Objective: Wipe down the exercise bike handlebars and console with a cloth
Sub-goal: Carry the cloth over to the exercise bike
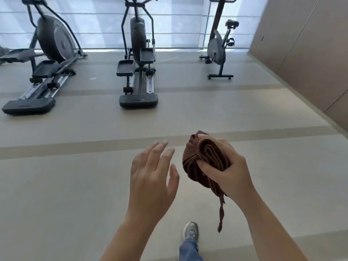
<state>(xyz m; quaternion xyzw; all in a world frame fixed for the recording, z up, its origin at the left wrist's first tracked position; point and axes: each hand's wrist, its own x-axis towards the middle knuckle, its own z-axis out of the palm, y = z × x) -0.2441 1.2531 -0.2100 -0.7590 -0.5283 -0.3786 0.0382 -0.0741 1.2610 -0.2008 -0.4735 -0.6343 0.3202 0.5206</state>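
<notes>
Brown terry cloth (205, 164) bunched in the right hand (224, 170) above a beige gym floor (75, 185).

The right fingers (207, 167) are clenched around the folded bundle, a twisted tail of it hanging below them. The left hand (152, 178) is just beside the cloth, apart from it, its fingers spread and grasping nothing. Far beyond the fingertips, by the shaded window, stands the grey upright exercise bike (218, 48); its handlebars and console are cut off at the top edge. Two dark elliptical trainers (137, 53) stand to its left.
</notes>
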